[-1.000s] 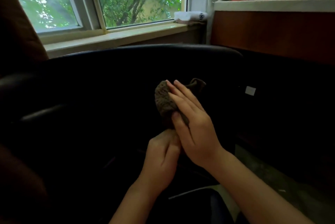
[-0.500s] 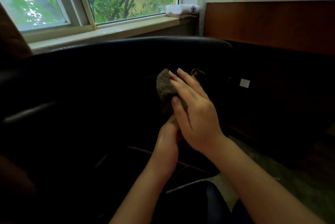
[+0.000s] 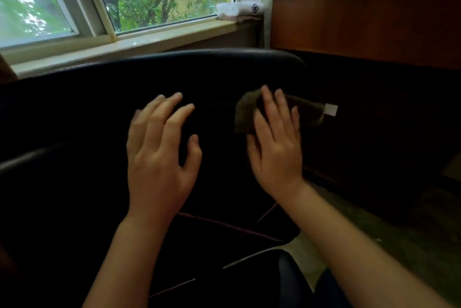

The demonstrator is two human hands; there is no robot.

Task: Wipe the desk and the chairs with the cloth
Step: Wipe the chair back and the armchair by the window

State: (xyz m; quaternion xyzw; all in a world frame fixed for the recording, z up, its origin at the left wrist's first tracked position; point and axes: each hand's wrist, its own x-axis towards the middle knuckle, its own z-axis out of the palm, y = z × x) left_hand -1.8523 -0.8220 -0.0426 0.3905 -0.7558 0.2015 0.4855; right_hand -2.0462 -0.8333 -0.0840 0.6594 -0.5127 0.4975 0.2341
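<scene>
Cloth (image 3: pixel 245 118): brown, bunched, pressed against the upper back of the black chair (image 3: pixel 199 70), near its right edge. Right hand (image 3: pixel 274 148): fingers straight, laid over the cloth, pressing rather than clutching it. Left hand (image 3: pixel 159 155): fingers spread and relaxed, holding nothing, left of the cloth; contact with the chair unclear.

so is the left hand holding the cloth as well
No, the left hand is spread open and holds nothing, apart from the cloth, which only the right hand presses against the black chair back.
</scene>
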